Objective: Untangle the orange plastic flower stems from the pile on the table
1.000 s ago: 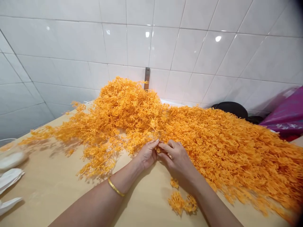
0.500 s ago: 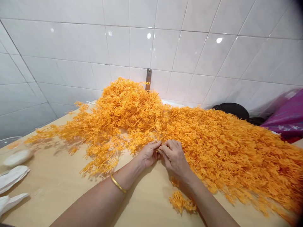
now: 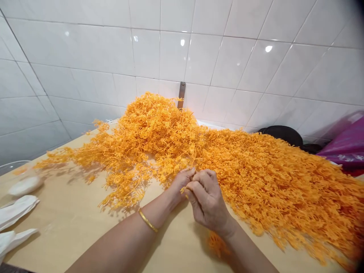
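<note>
My left hand [image 3: 181, 182], with a gold bangle [image 3: 147, 220] on its wrist, is closed at the front edge of an orange artificial plant heap [image 3: 159, 129]. Its fingers are partly hidden behind my right hand [image 3: 209, 199]. That hand is closed in a pinch, touching the left one. A small orange sprig [image 3: 183, 190] pokes out from between the right thumb and fingers. Orange stems run from the heap to the left fingertips. Below my right wrist lies a loose orange clump [image 3: 217, 244], partly covered by the forearm.
A wide bank of orange sprigs [image 3: 284, 185] spreads across the right side. White cloth-like pieces [image 3: 18, 212] and a whitish rounded object [image 3: 25, 185] lie at left. Behind are a black round object [image 3: 281, 133], a purple bag [image 3: 345, 142], a metal strip [image 3: 181, 94] and a tiled wall [image 3: 93, 49].
My right hand has turned and come nearer, and the small sprig now shows at its fingertips. The left hand stays almost in place. The view has shifted slightly.
</note>
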A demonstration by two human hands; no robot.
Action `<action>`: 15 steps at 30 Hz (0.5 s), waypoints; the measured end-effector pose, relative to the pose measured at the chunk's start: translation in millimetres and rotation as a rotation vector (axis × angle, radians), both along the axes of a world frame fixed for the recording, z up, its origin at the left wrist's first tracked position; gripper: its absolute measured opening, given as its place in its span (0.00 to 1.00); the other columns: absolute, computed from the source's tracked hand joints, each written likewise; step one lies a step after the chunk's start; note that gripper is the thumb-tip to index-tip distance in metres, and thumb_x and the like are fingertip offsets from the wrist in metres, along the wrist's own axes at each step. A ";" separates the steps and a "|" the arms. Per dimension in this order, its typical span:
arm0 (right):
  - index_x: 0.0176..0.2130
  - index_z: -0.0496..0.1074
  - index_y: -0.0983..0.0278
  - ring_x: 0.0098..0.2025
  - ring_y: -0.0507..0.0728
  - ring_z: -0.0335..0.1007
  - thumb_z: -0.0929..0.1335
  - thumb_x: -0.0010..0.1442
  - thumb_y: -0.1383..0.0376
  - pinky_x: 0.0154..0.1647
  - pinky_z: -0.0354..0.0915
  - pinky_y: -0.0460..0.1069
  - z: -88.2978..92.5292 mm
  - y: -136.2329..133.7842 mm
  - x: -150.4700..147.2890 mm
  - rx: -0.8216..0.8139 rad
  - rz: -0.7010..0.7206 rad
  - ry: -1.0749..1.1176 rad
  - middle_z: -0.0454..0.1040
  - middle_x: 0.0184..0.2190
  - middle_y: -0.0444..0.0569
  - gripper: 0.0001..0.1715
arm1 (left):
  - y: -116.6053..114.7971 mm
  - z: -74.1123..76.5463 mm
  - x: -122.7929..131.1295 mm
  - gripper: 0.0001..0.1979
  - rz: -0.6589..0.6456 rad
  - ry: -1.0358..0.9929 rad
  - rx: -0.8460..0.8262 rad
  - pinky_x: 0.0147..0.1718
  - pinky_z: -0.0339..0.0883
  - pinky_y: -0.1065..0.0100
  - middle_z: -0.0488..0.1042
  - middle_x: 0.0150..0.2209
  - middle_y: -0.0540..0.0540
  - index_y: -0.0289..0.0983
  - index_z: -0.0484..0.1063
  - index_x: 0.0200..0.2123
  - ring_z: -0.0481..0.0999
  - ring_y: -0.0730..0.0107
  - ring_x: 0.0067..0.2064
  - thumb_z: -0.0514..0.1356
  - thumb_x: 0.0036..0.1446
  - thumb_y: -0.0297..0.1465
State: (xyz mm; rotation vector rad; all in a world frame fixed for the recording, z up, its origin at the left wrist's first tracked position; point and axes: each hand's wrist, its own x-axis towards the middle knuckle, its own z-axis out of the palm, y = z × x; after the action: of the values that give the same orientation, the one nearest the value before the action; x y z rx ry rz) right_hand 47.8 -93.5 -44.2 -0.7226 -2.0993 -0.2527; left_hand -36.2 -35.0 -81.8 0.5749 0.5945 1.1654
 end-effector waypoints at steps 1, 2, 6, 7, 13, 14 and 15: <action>0.27 0.61 0.64 0.31 0.53 0.54 0.60 0.54 0.71 0.37 0.55 0.52 1.2 1.8 4.4 0.010 -0.067 0.023 0.58 0.26 0.47 0.05 | -1.5 0.3 -0.3 0.09 -0.028 0.003 0.008 0.20 0.57 0.74 0.64 0.16 0.51 0.33 0.63 0.18 0.63 0.79 0.19 0.61 0.44 0.27; 0.27 0.60 0.64 0.32 0.54 0.55 0.61 0.54 0.70 0.37 0.55 0.52 1.8 5.2 11.6 0.019 -0.164 0.059 0.59 0.26 0.47 0.04 | -3.1 0.5 -0.8 0.08 -0.060 0.010 0.009 0.21 0.59 0.73 0.66 0.17 0.50 0.33 0.64 0.19 0.65 0.78 0.20 0.61 0.44 0.27; 0.30 0.62 0.63 0.34 0.58 0.58 0.61 0.55 0.67 0.36 0.54 0.54 1.8 24.9 53.7 0.087 -0.668 0.214 0.61 0.29 0.51 0.02 | -6.3 0.2 -4.6 0.05 -0.189 0.065 0.026 0.29 0.64 0.68 0.71 0.24 0.44 0.31 0.66 0.27 0.71 0.71 0.25 0.60 0.46 0.27; 0.33 0.63 0.63 0.37 0.60 0.58 0.61 0.54 0.66 0.36 0.54 0.55 1.8 28.9 62.8 0.112 -0.768 0.228 0.61 0.32 0.53 0.04 | -6.0 0.2 -5.6 0.06 -0.205 0.067 0.040 0.30 0.64 0.67 0.72 0.25 0.44 0.31 0.66 0.28 0.72 0.70 0.26 0.60 0.46 0.27; 0.37 0.66 0.64 0.44 0.65 0.55 0.61 0.54 0.67 0.40 0.52 0.59 -1.1 30.7 67.2 0.092 -0.815 0.177 0.61 0.42 0.58 0.09 | -2.1 4.0 -10.4 0.22 -0.265 -0.042 0.006 0.33 0.65 0.64 0.73 0.28 0.40 0.31 0.67 0.33 0.74 0.65 0.30 0.53 0.49 0.46; 0.36 0.66 0.63 0.44 0.63 0.55 0.60 0.55 0.68 0.41 0.52 0.58 -2.2 28.9 62.0 0.063 -0.754 0.164 0.63 0.41 0.56 0.08 | -1.5 4.7 -10.9 0.25 -0.275 -0.049 -0.007 0.33 0.65 0.64 0.73 0.28 0.39 0.30 0.67 0.33 0.74 0.64 0.30 0.50 0.48 0.49; 0.35 0.66 0.63 0.43 0.62 0.56 0.60 0.55 0.68 0.41 0.53 0.57 -3.5 27.2 56.6 0.029 -0.685 0.144 0.64 0.39 0.54 0.07 | -0.9 5.2 -11.3 0.27 -0.280 -0.053 -0.016 0.32 0.65 0.63 0.73 0.28 0.38 0.30 0.67 0.33 0.74 0.64 0.30 0.49 0.48 0.51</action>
State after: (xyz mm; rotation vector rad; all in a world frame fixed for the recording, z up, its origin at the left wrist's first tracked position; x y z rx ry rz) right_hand 104.4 -66.3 -47.6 -1.3838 -1.6466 -0.5806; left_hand -47.5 -36.0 -76.6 0.5910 0.4613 0.9078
